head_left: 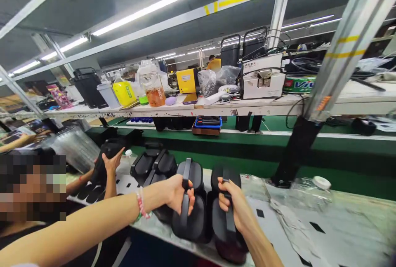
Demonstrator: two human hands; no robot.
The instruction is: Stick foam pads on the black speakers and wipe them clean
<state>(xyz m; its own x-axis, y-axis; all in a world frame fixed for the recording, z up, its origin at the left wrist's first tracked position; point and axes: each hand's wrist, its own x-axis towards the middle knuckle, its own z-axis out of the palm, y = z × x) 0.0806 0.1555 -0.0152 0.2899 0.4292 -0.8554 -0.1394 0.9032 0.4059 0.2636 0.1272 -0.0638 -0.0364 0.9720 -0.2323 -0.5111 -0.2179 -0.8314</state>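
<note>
Along the pale tabletop [346, 226], the left grip [177, 196] and right grip [237, 202] each curl around flat, bar-like handles [187, 170] on smooth, round-cornered black boxes [197, 222].

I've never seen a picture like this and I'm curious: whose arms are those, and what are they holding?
There's no robot here, just a person's two bare hands. The camera is worn on that person's head, looking forward and down. The left hand and right hand are curled around handles of black boxes on a bench. A clear jar is over to the right. On the left, another person's hands hold a black thing.
</note>
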